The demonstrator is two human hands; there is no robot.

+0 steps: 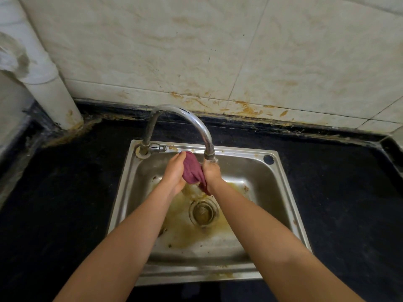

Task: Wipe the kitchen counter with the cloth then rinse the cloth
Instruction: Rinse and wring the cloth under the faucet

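I have both hands over the stainless steel sink [290,192], up near its back edge and just under the faucet [181,114]. The maroon cloth [192,171] is bunched between them, held in the air above the basin and not touching the bottom. My left hand [174,173] grips the upper part of the cloth, with the fingers curled over its top end. My right hand [212,173] is closed round the lower part, and a short dark tail of fabric hangs out beneath it. The right hand sits directly below the spout mouth, where I can make out a little water on the knuckles; how strong the stream is I cannot tell.

The faucet rises from the sink's back left corner and arches over to the right, with its small valve handle [158,147] at the base pointing toward the cloth. Below my wrists is the round drain [204,211], ringed by yellow-brown staining that spreads across the basin floor. A dark round plug [268,159] sits in the back right corner of the sink rim.

The sink is set into a black counter [65,192] that runs off to both sides. Behind it stands a pale tiled wall [218,51] with rusty orange streaks along its lower edge. A white pipe [50,83] comes down onto the counter at the back left.
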